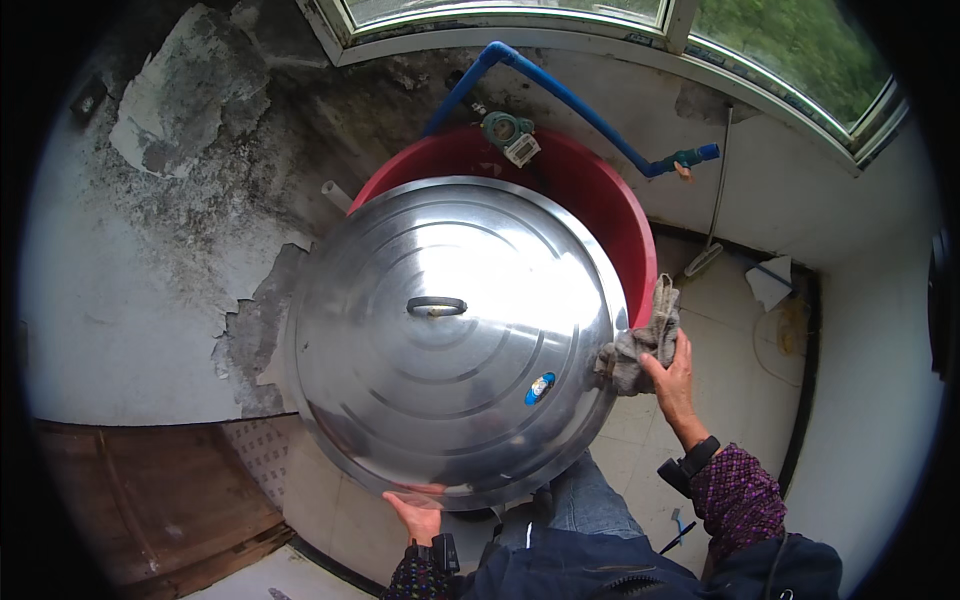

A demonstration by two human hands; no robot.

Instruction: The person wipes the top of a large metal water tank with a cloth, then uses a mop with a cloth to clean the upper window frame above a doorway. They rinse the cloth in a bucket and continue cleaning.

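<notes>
A large round stainless steel lid point(465, 375) with a dark loop handle point(436, 306) and a small blue sticker point(539, 388) lies over much of a red plastic tub point(637, 247). The tub's far and right rim shows beyond it. My left hand point(418, 516) holds the lid's near edge, its fingers partly under the metal. At the right edge, my right hand point(672, 379) holds a crumpled grey cloth point(645, 345), perhaps a knitted glove, against the lid's rim.
A blue pipe point(577, 94) with a valve point(679, 161) runs above the tub, beside a meter point(510, 137). A white pipe end point(337, 196) sticks out at the left. A long-handled brush point(703, 259) leans on the right wall. A brown wooden panel point(142, 495) stands at lower left.
</notes>
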